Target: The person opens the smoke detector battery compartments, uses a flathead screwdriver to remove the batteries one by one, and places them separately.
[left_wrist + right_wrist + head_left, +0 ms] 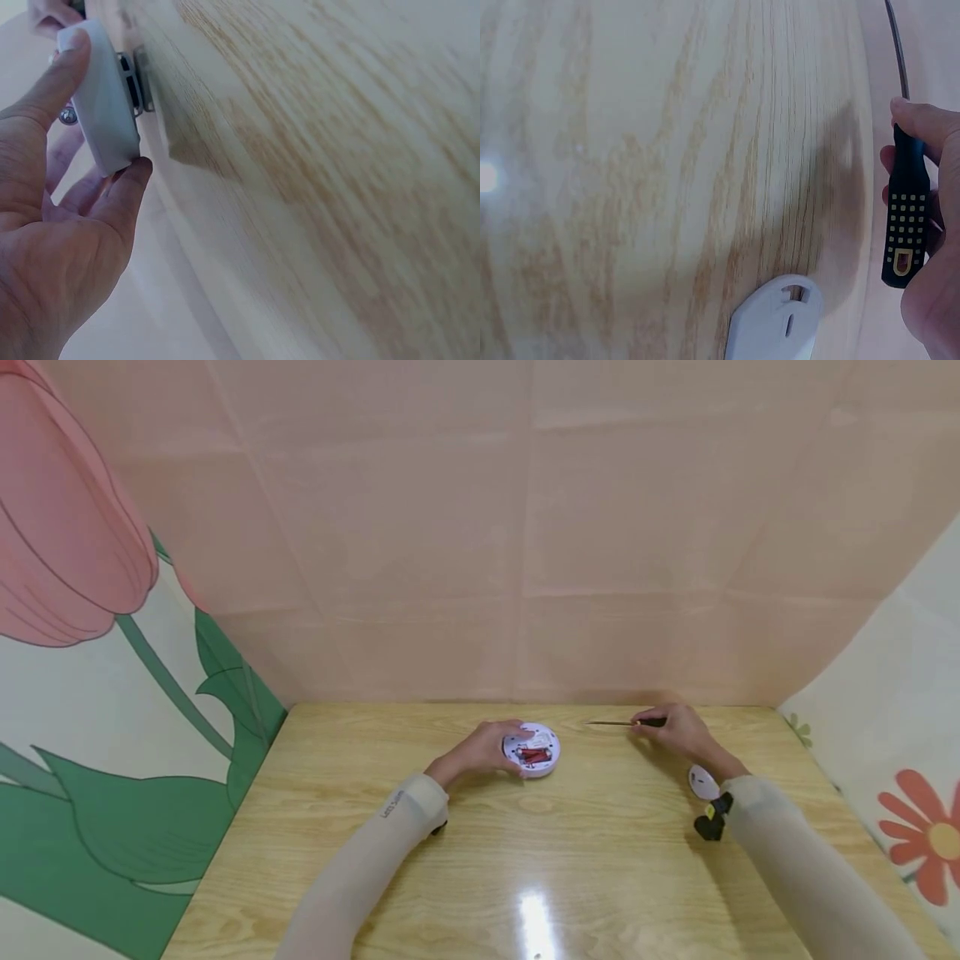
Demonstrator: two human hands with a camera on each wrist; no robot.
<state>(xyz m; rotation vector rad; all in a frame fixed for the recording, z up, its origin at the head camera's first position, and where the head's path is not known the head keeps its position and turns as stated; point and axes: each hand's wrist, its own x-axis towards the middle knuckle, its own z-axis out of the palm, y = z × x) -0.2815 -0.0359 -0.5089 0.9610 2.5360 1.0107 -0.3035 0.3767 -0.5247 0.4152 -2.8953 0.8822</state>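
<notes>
My left hand (486, 747) grips a round white battery device (551, 742) by its rim, thumb on one face and fingers underneath. Red batteries (535, 755) show in its open compartment. In the left wrist view the device (105, 112) is seen edge-on, and a dark part with metal sticks out from its far side. My right hand (678, 731) holds a screwdriver by its black handle (909, 202), with yellow dots on it. The thin shaft (609, 723) points left toward the device, its tip apart from it.
A white round-ended cover (702, 782) with slots lies on the wooden table (585, 852), just below my right wrist. A pinkish cloth wall (517, 568) stands behind the table's far edge. Flower-printed panels (930, 827) flank both sides.
</notes>
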